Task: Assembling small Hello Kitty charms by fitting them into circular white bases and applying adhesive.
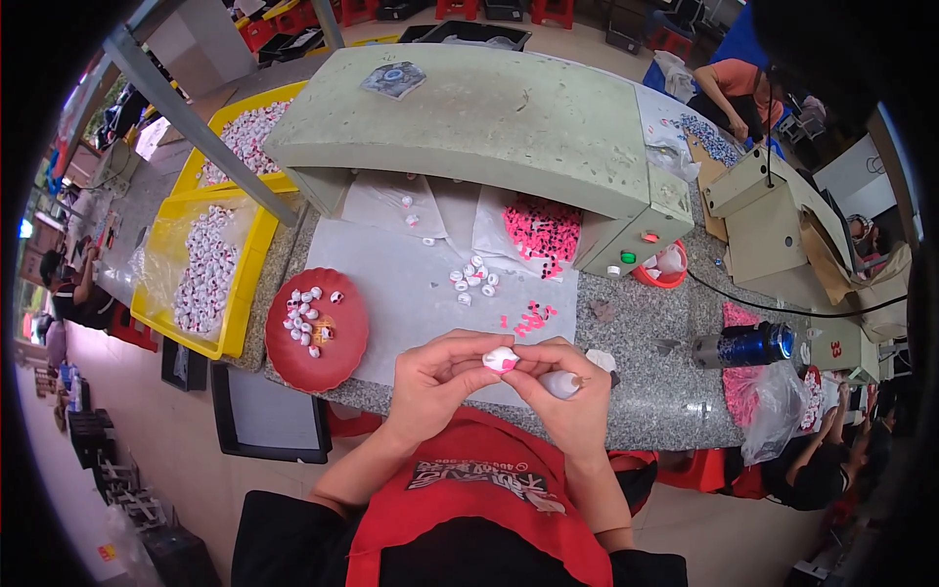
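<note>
Seen from the head camera, the left hand (430, 377) and right hand (567, 396) meet above the near edge of the speckled tabletop (646, 382). Both grips pinch one small white-and-pink piece (500, 360) between fingertips; the right also curls around a pale capsule-shaped object (561, 383), its kind unclear. The piece's underside is hidden.

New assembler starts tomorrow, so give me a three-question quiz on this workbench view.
1. True or false: both hands pinch one small white and pink piece.
2. What does the right hand also grip? A) scissors B) a small white squeeze bottle C) a brush
3. What dish left of the left hand holds white pieces?

Key: 1 true. 2 B. 3 the red round tray.
</note>
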{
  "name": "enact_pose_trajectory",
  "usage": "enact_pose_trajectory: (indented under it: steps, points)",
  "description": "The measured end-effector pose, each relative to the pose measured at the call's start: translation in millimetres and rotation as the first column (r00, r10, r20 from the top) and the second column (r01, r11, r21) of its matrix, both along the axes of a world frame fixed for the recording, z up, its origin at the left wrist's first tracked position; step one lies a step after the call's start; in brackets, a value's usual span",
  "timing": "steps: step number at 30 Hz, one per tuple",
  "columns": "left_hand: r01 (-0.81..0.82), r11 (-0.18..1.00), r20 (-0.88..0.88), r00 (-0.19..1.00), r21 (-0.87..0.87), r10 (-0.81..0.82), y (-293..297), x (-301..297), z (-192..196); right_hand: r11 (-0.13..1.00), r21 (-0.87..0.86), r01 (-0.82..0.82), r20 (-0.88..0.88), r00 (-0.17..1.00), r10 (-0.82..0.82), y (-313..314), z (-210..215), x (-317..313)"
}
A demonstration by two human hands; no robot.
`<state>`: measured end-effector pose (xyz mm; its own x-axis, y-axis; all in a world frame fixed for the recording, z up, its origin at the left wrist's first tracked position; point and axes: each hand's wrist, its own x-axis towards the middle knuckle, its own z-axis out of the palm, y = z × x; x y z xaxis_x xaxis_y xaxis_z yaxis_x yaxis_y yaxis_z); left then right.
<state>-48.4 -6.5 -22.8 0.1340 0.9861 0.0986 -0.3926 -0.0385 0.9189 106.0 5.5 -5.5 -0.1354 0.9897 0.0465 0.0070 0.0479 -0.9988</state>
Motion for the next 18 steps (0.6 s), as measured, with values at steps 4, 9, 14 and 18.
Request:
enact_pose_trajectory:
  steps: [4,9,14,18]
  points:
    - [-0.031,0.998,-0.019,0.999,0.05,0.032,2.3,2.6,-4.9,0.979,0.204,0.01,0.141,0.989,-0.039,0.3,0.1,0.4]
    - [-0.069,0.991,-0.09,0.993,0.118,0.08,6.4,5.6,-5.6,0.931,0.364,0.019,0.214,0.971,-0.104,4.2,-4.1,0.4]
    - [-0.097,0.991,-0.069,0.992,0.093,0.104,7.8,8.1,-11.9,0.926,0.377,0.018,0.178,0.98,-0.091,10.2,-9.4,0.2]
    - [-0.114,0.992,-0.065,0.991,0.054,0.118,10.0,10.3,-15.9,0.934,0.355,0.024,0.169,0.981,-0.09,14.2,-16.3,0.2]
